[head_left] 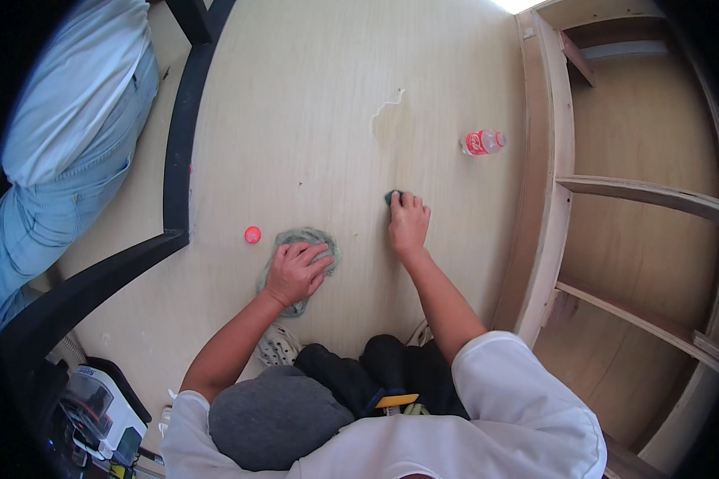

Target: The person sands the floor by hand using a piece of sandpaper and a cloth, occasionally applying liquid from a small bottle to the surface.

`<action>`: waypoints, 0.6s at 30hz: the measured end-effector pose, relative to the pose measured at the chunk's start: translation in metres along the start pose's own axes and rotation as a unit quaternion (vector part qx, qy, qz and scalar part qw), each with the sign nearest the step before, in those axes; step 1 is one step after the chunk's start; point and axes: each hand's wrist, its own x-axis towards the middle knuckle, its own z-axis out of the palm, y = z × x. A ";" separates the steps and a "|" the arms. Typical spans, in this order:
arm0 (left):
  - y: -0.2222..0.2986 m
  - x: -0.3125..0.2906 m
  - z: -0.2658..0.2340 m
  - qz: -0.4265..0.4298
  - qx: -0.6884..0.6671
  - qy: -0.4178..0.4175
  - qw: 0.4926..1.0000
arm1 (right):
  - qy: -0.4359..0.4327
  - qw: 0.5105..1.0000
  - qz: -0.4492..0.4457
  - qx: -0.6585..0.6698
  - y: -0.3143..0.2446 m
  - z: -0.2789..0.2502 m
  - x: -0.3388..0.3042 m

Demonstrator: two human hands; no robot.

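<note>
My left hand [293,271] lies on a crumpled grey-green cloth [318,236] with its fingers spread and pressing down. Off to the right, the fingers of my right hand [410,223] are closed on a small dark green scrubbing pad [391,195], held against the pale wood-grain surface [335,144]. Ahead of that hand a wet-looking patch [387,120] with an irregular edge marks the surface. A red bottle cap [252,235] sits just left of the cloth. Farther right, a clear plastic bottle [482,143] with a red label lies on its side.
A wooden frame [563,120] with crosspieces borders the right side. Black bars [179,160] run along the left, and beyond them is another person in jeans [88,199]. A white and black machine [104,407] stands at the lower left. My shoes [278,345] are close behind the cloth.
</note>
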 end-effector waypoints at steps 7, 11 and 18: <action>-0.003 -0.009 0.005 -0.007 0.002 -0.006 1.000 | -0.011 0.998 0.025 0.050 -0.011 0.007 -0.051; 0.001 -0.005 0.005 -0.005 -0.007 -0.011 1.000 | -0.002 0.999 0.032 0.012 0.000 0.004 -0.012; -0.002 -0.006 0.002 -0.009 0.008 -0.012 1.000 | -0.002 0.999 0.033 0.018 -0.018 0.004 -0.065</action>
